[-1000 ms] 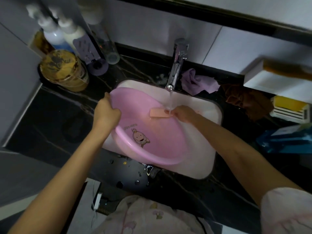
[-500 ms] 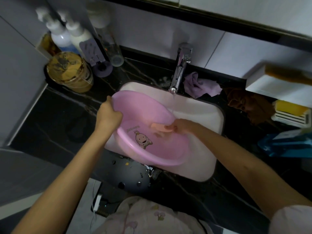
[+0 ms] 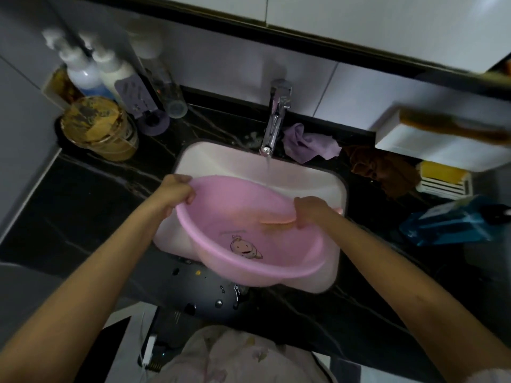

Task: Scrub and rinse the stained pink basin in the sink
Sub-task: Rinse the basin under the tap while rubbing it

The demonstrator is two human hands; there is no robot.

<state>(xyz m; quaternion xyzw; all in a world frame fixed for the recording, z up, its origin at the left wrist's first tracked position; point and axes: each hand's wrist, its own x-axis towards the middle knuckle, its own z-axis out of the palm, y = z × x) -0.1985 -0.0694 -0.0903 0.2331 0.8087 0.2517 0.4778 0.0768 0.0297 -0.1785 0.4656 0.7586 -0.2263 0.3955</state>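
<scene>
- round pink plastic basin (image 3: 249,217) is held tilted over the white rectangular sink (image 3: 221,158), near rim above the sink's front edge by the black marble worktop (image 3: 96,203)
- open room behind it, under the chrome tap (image 3: 276,117)
- left hand (image 3: 174,194): fingers curled, gripping left rim
- right hand (image 3: 309,211): fingers curled over right rim
- blurred peach pad (image 3: 276,220) beside them, contact unclear
- smooth inside, cartoon print

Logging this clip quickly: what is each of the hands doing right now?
Left hand: grips the rim of the round pink plastic basin.
Right hand: holds a flat peach scrubbing pad against the basin's inner wall.
</scene>
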